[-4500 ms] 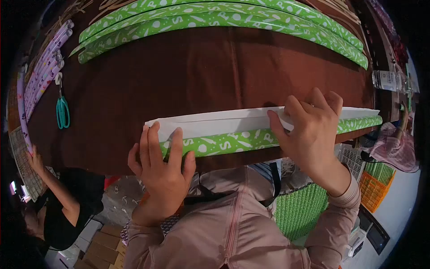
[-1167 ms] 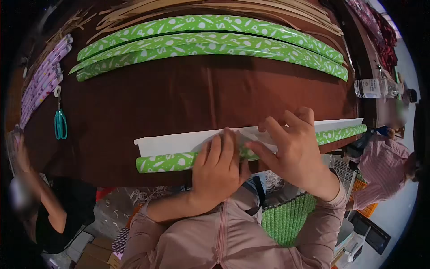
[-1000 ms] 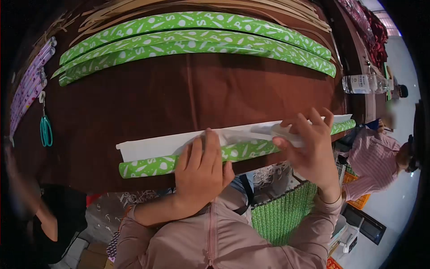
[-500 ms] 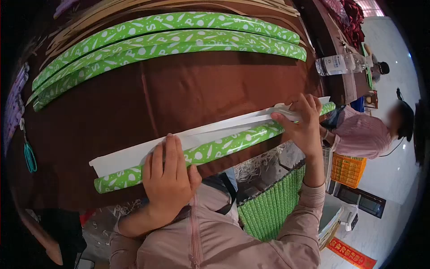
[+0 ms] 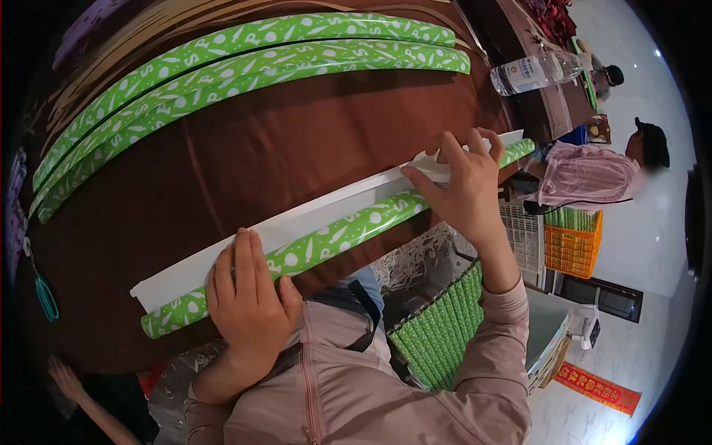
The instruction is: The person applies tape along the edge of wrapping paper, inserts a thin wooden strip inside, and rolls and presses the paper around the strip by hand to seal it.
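A green patterned roll (image 5: 326, 242) with a white edge (image 5: 185, 274) lies slantwise along the near side of the brown table. My left hand (image 5: 252, 311) rests flat on its left part, fingers stretched over the white strip. Toward the roll's right end is my right hand (image 5: 463, 178), its thumb and fingers curved around a whitish, partly see-through thing (image 5: 432, 169) too hidden to name, just at the white edge.
Green rolls (image 5: 245, 70) lie across the far side beside brown strips (image 5: 148, 33). Teal scissors (image 5: 46, 297) are at the left, a bottle (image 5: 530, 74) at the far right. A co-worker in pink (image 5: 586, 174) stands right; another person's hand (image 5: 68, 380) shows lower left.
The view has swung to the right. My left hand has moved back toward the roll's left part since the middle frames, and my right hand has shifted toward the right end.
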